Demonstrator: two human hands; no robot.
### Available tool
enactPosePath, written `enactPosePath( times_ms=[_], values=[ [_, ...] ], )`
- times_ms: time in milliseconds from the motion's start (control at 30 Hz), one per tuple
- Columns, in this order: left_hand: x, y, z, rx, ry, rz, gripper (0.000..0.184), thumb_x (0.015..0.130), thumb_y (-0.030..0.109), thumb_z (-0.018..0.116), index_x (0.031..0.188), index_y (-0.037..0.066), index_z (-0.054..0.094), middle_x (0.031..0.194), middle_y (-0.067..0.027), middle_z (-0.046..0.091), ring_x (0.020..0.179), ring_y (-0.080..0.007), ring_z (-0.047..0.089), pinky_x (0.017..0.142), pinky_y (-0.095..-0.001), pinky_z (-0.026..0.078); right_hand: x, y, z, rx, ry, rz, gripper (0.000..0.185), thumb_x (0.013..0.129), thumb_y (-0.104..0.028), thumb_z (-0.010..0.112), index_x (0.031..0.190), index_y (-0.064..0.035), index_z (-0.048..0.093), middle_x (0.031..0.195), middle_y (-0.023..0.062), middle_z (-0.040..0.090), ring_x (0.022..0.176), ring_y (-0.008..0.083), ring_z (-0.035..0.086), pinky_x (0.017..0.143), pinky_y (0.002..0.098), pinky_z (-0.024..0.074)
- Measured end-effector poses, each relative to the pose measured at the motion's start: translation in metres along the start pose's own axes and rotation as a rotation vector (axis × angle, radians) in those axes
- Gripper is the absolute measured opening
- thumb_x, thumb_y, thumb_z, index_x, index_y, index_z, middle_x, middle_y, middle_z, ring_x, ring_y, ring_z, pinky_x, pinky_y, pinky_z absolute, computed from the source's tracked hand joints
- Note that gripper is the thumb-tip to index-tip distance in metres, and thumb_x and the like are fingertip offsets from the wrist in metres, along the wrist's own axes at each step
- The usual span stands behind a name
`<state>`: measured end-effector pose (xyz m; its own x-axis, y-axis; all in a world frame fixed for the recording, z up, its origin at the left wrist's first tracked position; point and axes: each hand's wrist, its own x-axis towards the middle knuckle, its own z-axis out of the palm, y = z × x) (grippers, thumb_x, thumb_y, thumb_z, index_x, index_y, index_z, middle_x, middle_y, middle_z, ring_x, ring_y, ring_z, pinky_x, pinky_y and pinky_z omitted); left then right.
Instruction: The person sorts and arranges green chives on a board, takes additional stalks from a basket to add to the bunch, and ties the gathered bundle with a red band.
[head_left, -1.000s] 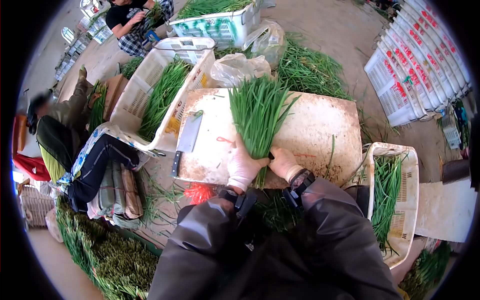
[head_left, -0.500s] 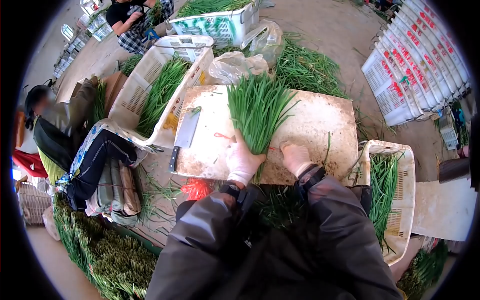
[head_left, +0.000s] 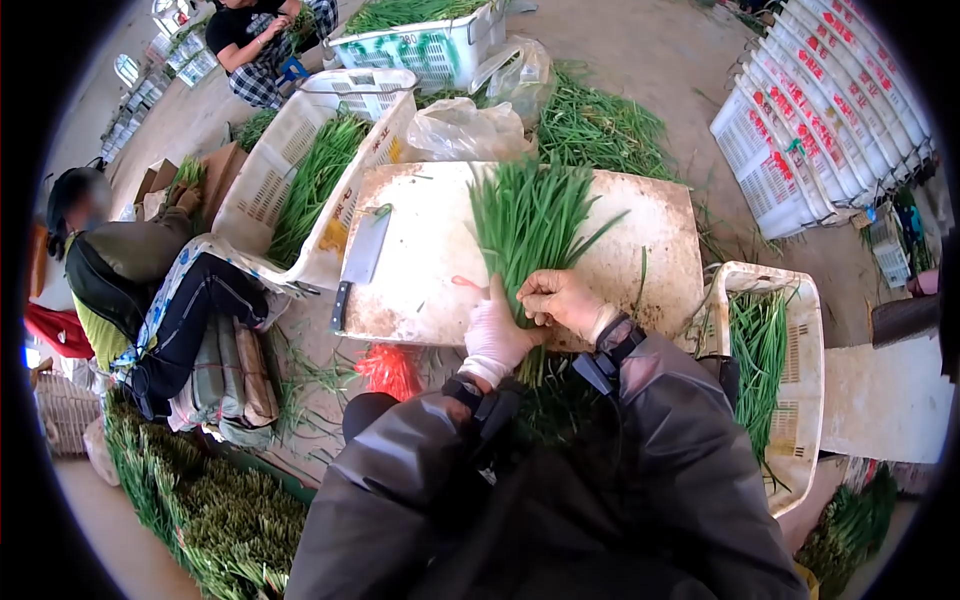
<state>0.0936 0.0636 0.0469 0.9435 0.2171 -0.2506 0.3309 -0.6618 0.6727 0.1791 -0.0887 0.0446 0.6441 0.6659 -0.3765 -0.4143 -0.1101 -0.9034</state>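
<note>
A bunch of long green chives (head_left: 530,215) leans over the near edge of a stained white board (head_left: 412,215), leaves pointing away from me. My left hand (head_left: 497,335), in a pale glove, is wrapped round its lower part from the left. Against the bunch's right side, my right hand (head_left: 562,302) has its fingers pinched together; what they hold is hidden. A thin red loop (head_left: 466,283) shows beside my left thumb. On the board's left side lies a cleaver (head_left: 368,250) with a black handle.
A white crate (head_left: 250,205) holding chives stands left of the board, another crate (head_left: 812,390) at right. Plastic bags (head_left: 465,130) and loose chives (head_left: 605,125) lie beyond. Red strands (head_left: 388,372) hang below the board. A seated person (head_left: 150,250) is at left.
My right hand has moved left from the board to the bunch and closed its fingers there. My left hand still holds the chives. The whole view has shifted slightly.
</note>
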Motion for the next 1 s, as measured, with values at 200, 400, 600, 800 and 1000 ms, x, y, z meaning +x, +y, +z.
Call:
enactPosePath(
  times_ms=[200,400,600,800,1000],
  values=[
    [0.013,-0.021,-0.014,-0.321,-0.129,0.116,0.134,0.065,0.040,0.098,0.157,-0.013,0.016,0.148,-0.0296,0.046,0.137,-0.0333,0.049,0.113,-0.0388,0.043,-0.002,0.005,-0.014,0.200,0.055,0.077,0.016,0.095,-0.013,0.073,0.106,-0.0021,0.072,0.089,0.0050,0.073,0.075,0.0141,0.067,0.068,0.0287,0.0538],
    [0.021,-0.045,-0.032,-0.665,-0.073,-0.112,0.097,0.087,0.036,0.083,0.155,-0.010,0.032,0.142,-0.0253,0.055,0.128,-0.0312,0.057,0.108,-0.0365,0.046,-0.007,0.001,-0.024,0.272,-0.005,0.178,0.024,0.101,-0.013,0.062,0.117,0.0024,0.070,0.103,0.0122,0.076,0.087,0.0209,0.074,0.077,0.0338,0.0595],
    [0.032,-0.077,-0.024,-0.706,0.168,-0.120,0.044,0.094,0.035,0.076,0.124,0.004,0.065,0.106,-0.0068,0.069,0.093,-0.0157,0.063,0.073,-0.0289,0.052,-0.010,-0.002,-0.019,0.196,-0.004,0.126,0.018,0.098,-0.009,0.068,0.112,0.0016,0.069,0.097,0.0079,0.074,0.084,0.0175,0.072,0.075,0.0319,0.0578],
    [0.007,-0.051,-0.033,-0.517,0.108,0.058,0.023,0.090,0.021,0.082,0.095,0.003,0.070,0.078,0.0019,0.066,0.069,-0.0071,0.057,0.063,-0.0233,0.046,-0.010,-0.002,-0.004,-0.142,0.083,0.031,0.023,0.094,-0.020,0.075,0.109,-0.0025,0.070,0.093,0.0043,0.072,0.083,0.0133,0.070,0.073,0.0265,0.0558],
    [-0.004,-0.052,-0.022,-0.499,0.029,0.099,0.014,0.086,0.008,0.079,0.089,0.001,0.067,0.077,0.0000,0.066,0.070,-0.0075,0.057,0.065,-0.0250,0.047,-0.006,0.000,0.014,-0.389,0.269,-0.062,0.033,0.090,-0.031,0.079,0.100,-0.0003,0.071,0.089,0.0093,0.074,0.081,0.0209,0.072,0.073,0.0335,0.0561]
  ],
)
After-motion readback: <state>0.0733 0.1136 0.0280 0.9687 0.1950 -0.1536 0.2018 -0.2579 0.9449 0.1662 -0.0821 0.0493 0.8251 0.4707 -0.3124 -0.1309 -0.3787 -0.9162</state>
